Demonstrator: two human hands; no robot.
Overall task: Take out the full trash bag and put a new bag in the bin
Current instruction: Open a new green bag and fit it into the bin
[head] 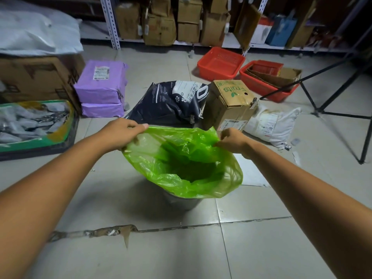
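Observation:
A bright green plastic bag [181, 162] is spread wide open over a grey bin [187, 202] standing on the tiled floor. The bag's body hangs down inside the bin and hides most of it; only the bin's lower wall shows. My left hand [120, 133] pinches the bag's rim at its far left edge. At the far right edge my right hand [231, 140] grips the rim. The mouth of the bag is stretched between the two hands, above the bin's top.
Just beyond the bin lie a dark pet-litter sack [171, 103], a cardboard fruit box [229, 101] and a white parcel [271, 123]. Purple parcels [100, 87] and a green-rimmed crate [36, 125] sit left. Red baskets [221, 62] and a black tripod [330, 109] stand right.

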